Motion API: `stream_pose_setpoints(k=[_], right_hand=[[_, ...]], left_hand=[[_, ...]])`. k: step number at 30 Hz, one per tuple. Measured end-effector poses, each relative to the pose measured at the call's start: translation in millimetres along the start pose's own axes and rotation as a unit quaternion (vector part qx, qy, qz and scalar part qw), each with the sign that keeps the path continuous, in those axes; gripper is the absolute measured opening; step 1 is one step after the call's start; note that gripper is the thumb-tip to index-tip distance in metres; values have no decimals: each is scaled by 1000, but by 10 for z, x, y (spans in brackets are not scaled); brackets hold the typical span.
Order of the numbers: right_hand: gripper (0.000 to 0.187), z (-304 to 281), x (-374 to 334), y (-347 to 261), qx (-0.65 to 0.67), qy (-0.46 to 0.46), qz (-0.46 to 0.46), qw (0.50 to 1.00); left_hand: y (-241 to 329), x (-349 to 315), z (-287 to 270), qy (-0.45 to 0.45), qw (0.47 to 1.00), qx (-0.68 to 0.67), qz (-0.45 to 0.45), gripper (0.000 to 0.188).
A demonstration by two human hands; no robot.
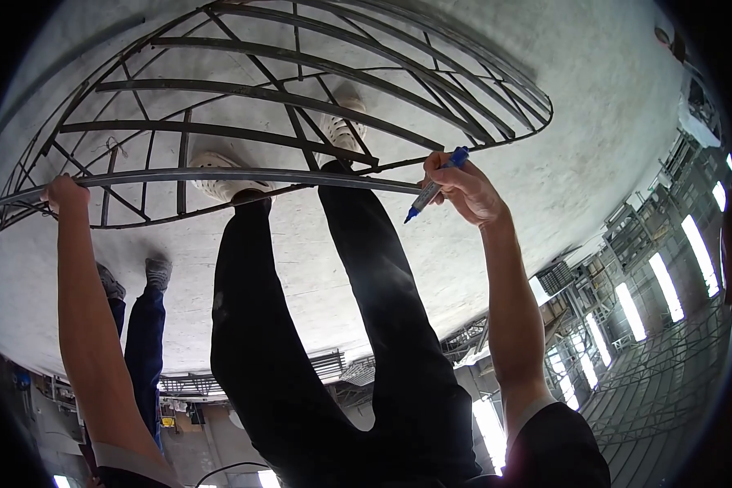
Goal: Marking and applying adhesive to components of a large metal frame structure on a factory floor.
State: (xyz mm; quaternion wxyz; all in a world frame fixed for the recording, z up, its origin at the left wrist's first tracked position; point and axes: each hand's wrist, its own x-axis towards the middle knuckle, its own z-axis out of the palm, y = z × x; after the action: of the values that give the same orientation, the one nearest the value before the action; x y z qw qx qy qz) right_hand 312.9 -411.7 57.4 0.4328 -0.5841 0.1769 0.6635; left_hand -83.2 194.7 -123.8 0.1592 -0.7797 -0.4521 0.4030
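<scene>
A long grey metal bar (244, 174) spans from left to right across a dark welded metal frame (301, 58) of slats and thin rods. Near the bar's left end, the fingers of my left hand (65, 196) are closed around it. At its other end is my right hand (466, 192), closed on a blue marker (436, 187). The marker slants down to the left, its blue tip pointing past the bar. Whether the right fingers also touch the bar end, I cannot tell.
My feet, in white clogs (211, 172), stand amid the frame's slats on a pale concrete floor (561, 175). Behind me at the left, another person's legs (145, 325) in dark blue trousers show. Metal racks (555, 278) line the workshop's far side.
</scene>
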Motion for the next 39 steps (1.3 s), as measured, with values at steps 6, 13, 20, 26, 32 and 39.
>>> stream_pose_setpoints(k=[6, 13, 20, 26, 32, 39], right_hand=[[18, -38, -25, -122, -25, 20, -4, 999], [18, 105, 31, -95, 17, -4, -21, 1000], [19, 41, 12, -29, -24, 27, 18, 999], [18, 67, 36, -50, -21, 23, 10, 999], [17, 109, 50, -103, -39, 31, 22, 999], [14, 334, 109, -63, -19, 127, -177, 976]], left_hand=[[215, -100, 120, -1, 999, -36, -26, 21], [-691, 863, 360, 76, 976, -159, -129, 21], [68, -39, 66, 5, 998, 47, 30, 21], [67, -38, -2, 9, 999, -13, -38, 23], [114, -91, -56, -12, 1000, 3, -26, 27], [68, -7, -54, -38, 999, 28, -11, 24]])
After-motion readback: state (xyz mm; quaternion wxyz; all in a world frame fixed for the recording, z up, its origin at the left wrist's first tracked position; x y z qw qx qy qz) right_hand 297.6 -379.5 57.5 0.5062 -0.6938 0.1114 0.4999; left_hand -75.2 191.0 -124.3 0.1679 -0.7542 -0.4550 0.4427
